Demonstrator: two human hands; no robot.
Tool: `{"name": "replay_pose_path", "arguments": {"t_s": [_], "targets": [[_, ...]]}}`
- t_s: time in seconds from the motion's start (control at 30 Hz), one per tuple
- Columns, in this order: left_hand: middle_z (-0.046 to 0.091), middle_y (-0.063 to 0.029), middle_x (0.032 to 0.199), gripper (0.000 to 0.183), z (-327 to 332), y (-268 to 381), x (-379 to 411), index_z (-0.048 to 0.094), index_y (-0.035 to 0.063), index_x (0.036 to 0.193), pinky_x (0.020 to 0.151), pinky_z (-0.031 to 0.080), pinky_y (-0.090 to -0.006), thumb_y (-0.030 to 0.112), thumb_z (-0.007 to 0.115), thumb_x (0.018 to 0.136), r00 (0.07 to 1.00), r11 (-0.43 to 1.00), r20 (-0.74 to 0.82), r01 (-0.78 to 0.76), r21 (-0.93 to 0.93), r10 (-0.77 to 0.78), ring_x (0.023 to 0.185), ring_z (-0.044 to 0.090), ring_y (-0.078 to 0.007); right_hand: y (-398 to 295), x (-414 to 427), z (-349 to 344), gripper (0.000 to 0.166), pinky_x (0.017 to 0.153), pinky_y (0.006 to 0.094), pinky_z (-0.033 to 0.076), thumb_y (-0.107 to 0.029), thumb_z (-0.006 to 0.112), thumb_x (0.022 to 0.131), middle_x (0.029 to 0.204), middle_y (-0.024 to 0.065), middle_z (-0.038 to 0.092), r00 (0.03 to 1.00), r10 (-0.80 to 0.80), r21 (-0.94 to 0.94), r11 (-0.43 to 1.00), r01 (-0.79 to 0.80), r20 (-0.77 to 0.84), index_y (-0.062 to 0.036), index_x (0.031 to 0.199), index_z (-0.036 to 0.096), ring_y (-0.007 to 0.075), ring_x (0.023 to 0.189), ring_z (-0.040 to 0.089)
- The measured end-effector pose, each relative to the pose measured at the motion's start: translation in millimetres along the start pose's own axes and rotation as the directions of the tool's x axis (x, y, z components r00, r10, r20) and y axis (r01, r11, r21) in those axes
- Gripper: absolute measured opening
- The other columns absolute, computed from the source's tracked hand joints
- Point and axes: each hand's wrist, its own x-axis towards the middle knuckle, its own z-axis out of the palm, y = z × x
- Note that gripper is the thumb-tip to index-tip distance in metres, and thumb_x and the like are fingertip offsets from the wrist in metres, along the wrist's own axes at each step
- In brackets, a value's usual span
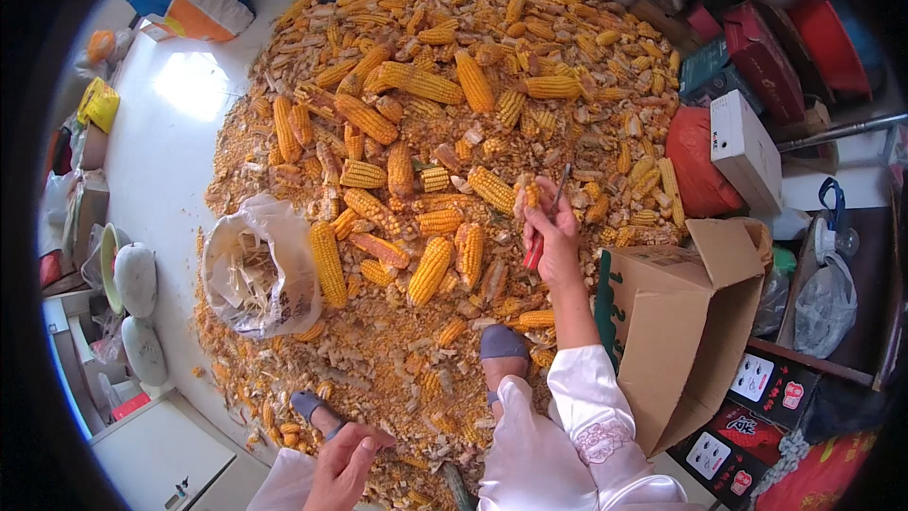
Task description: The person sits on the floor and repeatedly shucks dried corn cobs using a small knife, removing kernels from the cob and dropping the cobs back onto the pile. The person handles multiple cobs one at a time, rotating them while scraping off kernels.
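My right hand (557, 234) grips a slim metal tool with a red handle (533, 254), its shaft pointing up past the fingers. The same fingers hold a short piece of corn cob (528, 193) with yellow kernels on it. Below them spreads a large heap of corn, with whole ears such as this yellow ear (430, 271) lying over loose kernels and cob bits (397, 348). Low in the view, my left hand (344, 465) hovers near my left shoe with its fingers bent; no object shows in it, and its inner side is hidden.
A white plastic bag (227, 241) holding dry husks stands on the heap's left. At right is an open cardboard box (660, 319), beside a white box (745, 149) and a red bag (699, 163). Pale gourds (136, 280) line the left. My shoes (504, 342) rest among kernels.
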Motion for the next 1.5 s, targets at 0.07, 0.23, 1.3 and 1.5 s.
{"name": "replay_pose_path", "arguments": {"t_s": [0.07,0.23,1.3,1.5], "targets": [[0.057,-0.0001,0.082,0.017,0,2,-1,0.060,0.0040,0.102,0.051,0.033,-0.0199,0.016,0.048,0.100,1.000,0.998,0.003,-0.016,0.063,0.015,0.059,0.045,-0.0062,-9,-21,14,0.049,0.046,0.0213,0.041,-0.001,0.061,0.087,0.100,0.0066,0.063,0.998,0.008,0.020,1.000,-0.009,0.067,-0.0060,0.133,0.046,0.0067,0.058,0.050],[0.064,-0.0030,0.094,0.028,1,-9,11,0.061,-0.0008,0.101,0.076,0.042,-0.0239,0.023,0.046,0.102,0.996,0.992,-0.023,-0.083,0.095,0.086,0.083,0.053,-0.0083,-20,-69,43,0.054,0.051,0.0202,0.042,-0.001,0.068,0.081,0.115,0.0079,0.061,0.991,0.025,-0.182,0.983,-0.001,0.129,-0.0047,0.132,0.050,0.0049,0.060,0.050],[0.044,-0.0130,0.140,0.056,65,14,144,0.034,0.0038,0.141,0.106,0.037,-0.0419,0.025,0.058,0.095,0.828,0.443,0.141,-0.139,-0.886,0.542,0.131,0.042,-0.0252,-18,-129,83,0.041,0.074,0.0295,0.050,-0.007,0.081,0.073,0.108,0.0093,0.060,0.893,-0.243,-0.487,0.768,0.415,0.378,-0.0039,0.109,0.062,0.0182,0.090,0.060],[0.043,-0.0113,0.140,0.055,66,18,144,0.033,0.0058,0.143,0.105,0.036,-0.0383,0.025,0.056,0.096,0.827,0.435,0.168,-0.102,-0.895,0.537,0.131,0.041,-0.0233,-25,-130,88,0.034,0.074,0.0295,0.050,0.001,0.076,0.074,0.103,0.0097,0.059,0.858,-0.315,-0.591,0.625,0.509,0.406,-0.0049,0.103,0.062,0.0214,0.091,0.061]]}}
